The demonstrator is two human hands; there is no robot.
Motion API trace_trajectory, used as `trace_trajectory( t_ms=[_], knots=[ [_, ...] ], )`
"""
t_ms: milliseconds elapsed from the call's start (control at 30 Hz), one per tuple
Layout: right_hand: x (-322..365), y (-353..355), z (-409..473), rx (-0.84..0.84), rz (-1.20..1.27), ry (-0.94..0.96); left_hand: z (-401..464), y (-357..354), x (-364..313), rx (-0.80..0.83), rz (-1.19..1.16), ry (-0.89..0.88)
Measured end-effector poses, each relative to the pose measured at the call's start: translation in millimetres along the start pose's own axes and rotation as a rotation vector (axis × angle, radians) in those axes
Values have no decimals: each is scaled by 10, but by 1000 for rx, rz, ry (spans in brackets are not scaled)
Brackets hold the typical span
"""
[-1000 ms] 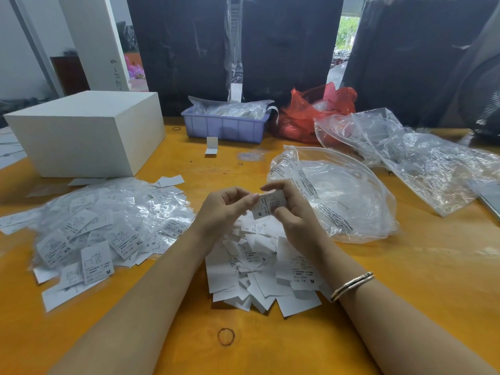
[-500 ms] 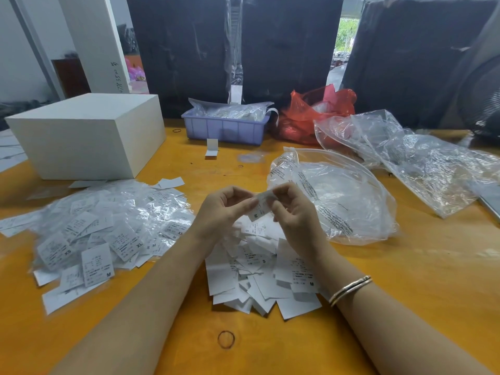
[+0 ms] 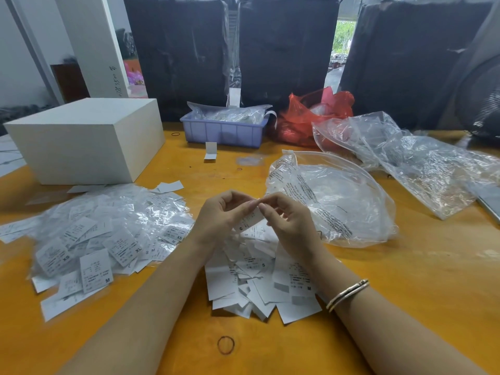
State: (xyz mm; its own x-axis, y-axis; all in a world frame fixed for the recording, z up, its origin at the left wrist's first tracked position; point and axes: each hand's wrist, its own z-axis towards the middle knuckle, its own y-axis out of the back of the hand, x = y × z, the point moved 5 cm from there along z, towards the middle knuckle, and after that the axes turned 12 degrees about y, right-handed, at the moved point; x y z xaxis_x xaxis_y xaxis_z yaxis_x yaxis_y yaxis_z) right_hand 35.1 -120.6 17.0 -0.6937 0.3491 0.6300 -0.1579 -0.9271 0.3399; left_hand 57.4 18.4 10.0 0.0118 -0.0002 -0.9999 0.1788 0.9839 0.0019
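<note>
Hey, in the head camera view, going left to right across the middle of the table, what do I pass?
Pile of plastic-wrapped labels → left hand → size label pinched by both hands → right hand → clear zip bag.

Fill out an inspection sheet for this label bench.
Surface: orange wooden table, rubber band near the front.
Job's things: one label held up; loose labels heaped below it; bagged labels piled left; clear zip bag right.
Clutter: white box, blue tray, red bag, crumpled plastic.
Hands: left hand and right hand both pinch the label.
Cables: nothing seen.
Surroundings: black wrapped bundles behind; fan at right edge.
</note>
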Motion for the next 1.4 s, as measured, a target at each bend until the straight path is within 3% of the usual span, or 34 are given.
trace_trajectory(
  t_ms=[233,400,667,867,1100,1167,1267,1333,1400],
  knots=[
    [-45,3,1,28,93,-91,2,-10,11,42,25,11],
    [-79,5,19,-27,74,-136,-9,5,-27,47,255,-156],
    [-175,-45,-17,-87,352,-363,-41,32,-121,-52,570,-420],
    [-95,-39,4,-63,339,-293,-46,2,-106,-7,599,-423],
    [-95,188,75,-266,491,-226,-33,71,-117,-32,563,-378],
    [-105,396,115,-370,260,-125,-22,148,-139,-119,531,-359],
    [-129,670,116,-438,-330,33,-2,373,-190,-352,490,-320],
    [-284,761,100,-352,-568,-31,8,528,-190,-517,573,-272],
    [-523,773,72,-128,-741,-215,12,652,-154,-652,711,-176]
  ],
)
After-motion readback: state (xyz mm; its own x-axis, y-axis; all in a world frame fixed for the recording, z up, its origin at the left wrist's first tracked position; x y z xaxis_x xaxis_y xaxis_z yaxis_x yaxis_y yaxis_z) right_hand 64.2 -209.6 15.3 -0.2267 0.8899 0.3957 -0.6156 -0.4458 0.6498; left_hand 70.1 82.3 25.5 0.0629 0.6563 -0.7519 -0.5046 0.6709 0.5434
